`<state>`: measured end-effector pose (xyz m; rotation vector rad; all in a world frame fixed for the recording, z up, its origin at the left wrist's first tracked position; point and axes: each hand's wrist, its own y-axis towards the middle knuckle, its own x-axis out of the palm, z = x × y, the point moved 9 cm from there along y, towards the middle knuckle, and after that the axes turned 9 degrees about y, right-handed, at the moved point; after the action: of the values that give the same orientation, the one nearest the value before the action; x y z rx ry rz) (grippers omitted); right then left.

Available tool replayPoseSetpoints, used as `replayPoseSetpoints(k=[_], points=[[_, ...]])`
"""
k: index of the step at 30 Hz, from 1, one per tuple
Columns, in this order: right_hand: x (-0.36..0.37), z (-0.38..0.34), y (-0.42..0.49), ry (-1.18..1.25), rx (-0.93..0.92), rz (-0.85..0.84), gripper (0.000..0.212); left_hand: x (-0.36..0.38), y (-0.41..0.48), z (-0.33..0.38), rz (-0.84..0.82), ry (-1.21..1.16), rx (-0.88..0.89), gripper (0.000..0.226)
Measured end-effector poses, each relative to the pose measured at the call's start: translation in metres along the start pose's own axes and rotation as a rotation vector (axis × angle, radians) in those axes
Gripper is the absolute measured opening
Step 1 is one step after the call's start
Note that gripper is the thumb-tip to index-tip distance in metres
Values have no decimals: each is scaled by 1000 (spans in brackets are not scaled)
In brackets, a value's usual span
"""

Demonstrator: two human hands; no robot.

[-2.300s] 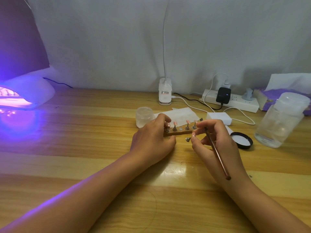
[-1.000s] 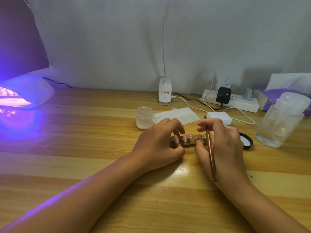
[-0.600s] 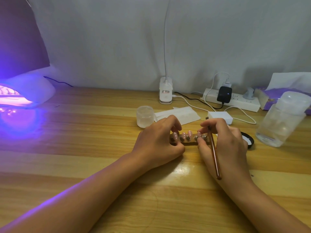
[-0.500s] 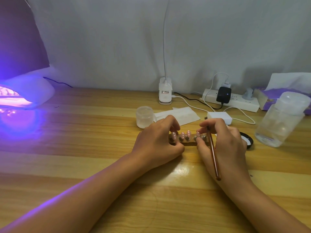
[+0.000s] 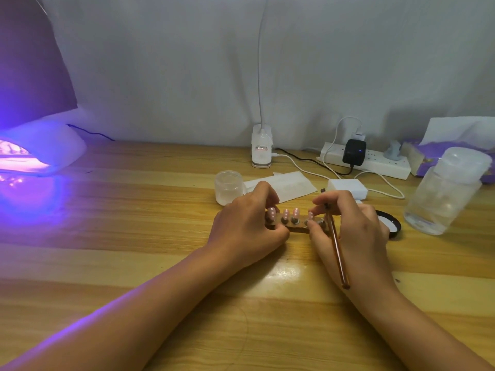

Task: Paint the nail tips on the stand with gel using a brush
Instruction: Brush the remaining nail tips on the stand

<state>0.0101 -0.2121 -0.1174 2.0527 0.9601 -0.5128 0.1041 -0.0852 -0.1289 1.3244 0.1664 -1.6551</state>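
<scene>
The stand (image 5: 294,226) of nail tips (image 5: 295,213) is gripped at both ends by curled hands; the brush (image 5: 337,253) is held in the right hand (image 5: 351,231), the left hand (image 5: 247,228) opposite.

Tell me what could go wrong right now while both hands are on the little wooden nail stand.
The right hand holds the thin copper-coloured brush while its fingers pinch at the small wooden stand, so the handle could bump the pink nail tips and smear gel. The left hand grips the stand's other end, close to a tip. The open frosted jar and the black lid sit near enough to be knocked.
</scene>
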Motion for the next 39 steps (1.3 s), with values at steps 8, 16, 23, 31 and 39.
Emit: replayPoseSetpoints(k=[8, 16, 23, 31, 39], points=[[0, 0, 0, 15, 2, 5, 33, 5, 3, -7, -18, 32, -33, 34], [5, -9, 0, 112, -54, -58, 31, 3, 7, -14, 46, 61, -73, 31], [10, -7, 0, 238, -51, -101, 32, -14, -1, 15, 134, -49, 172, 25], [13, -1, 3, 316, -22, -115, 33, 14, -3, 21, -144, -151, 215, 22], [19, 4, 4, 374, -9, -146, 34, 16, -1, 15, -163, -192, 204, 13]])
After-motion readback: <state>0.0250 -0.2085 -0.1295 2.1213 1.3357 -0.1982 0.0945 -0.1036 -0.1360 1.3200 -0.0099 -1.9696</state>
